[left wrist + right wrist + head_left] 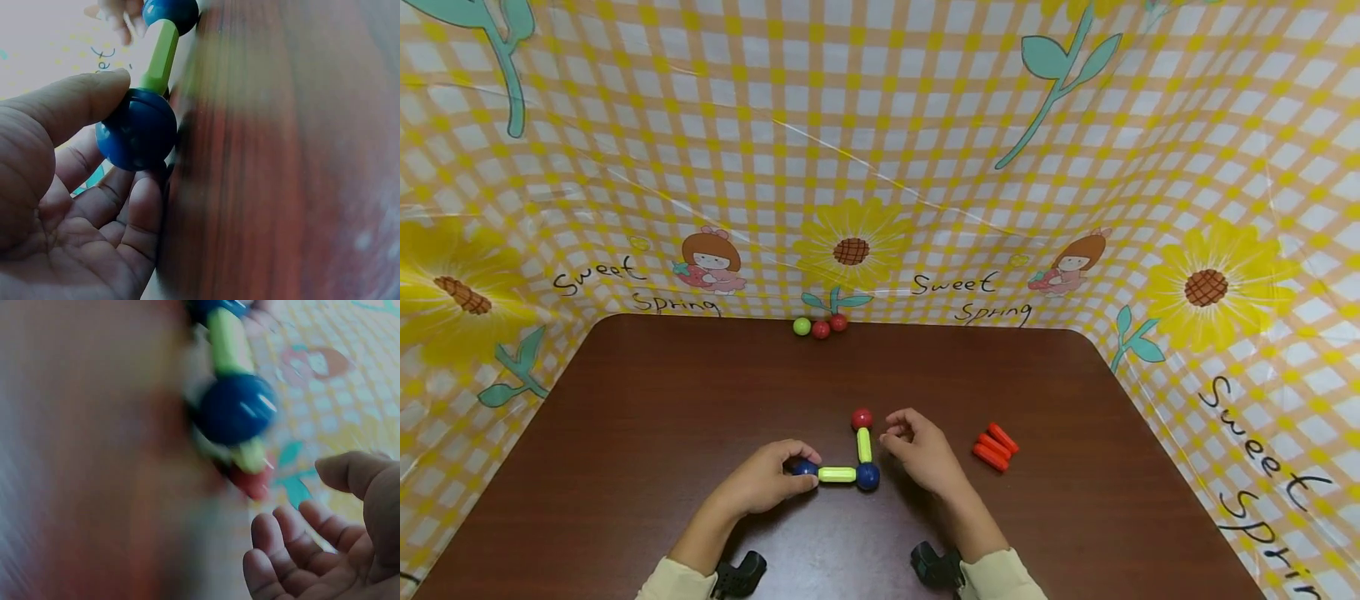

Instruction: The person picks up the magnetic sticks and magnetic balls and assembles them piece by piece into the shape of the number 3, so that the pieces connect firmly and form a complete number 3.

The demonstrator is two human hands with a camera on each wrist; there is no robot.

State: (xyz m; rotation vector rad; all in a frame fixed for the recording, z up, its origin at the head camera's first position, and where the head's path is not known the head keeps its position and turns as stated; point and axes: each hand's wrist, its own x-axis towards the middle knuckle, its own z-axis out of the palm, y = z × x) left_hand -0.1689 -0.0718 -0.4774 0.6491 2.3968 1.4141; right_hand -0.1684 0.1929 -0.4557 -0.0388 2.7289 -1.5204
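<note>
L-shaped ball-and-rod assembly [847,474] on a dark brown table [700,392], just below the centre of the head frame. The left hand [763,479] pinches the blue end ball [806,468] between thumb and fingers. From this ball a yellow-green rod [833,474] runs rightward to the blue corner ball [867,477]; a second yellow-green rod [864,446] extends from there toward the top of the frame, ending in a red ball [862,418]. The right hand [925,450], fingers loosely bent and apart from the assembly, lies just right of it, holding nothing. Right of centre: three orange-red rods [991,457], side by side. Upper centre, at the table's far edge: one green ball [802,326] and two red balls [821,330], before a checked, sunflower-printed sheet [850,125].
</note>
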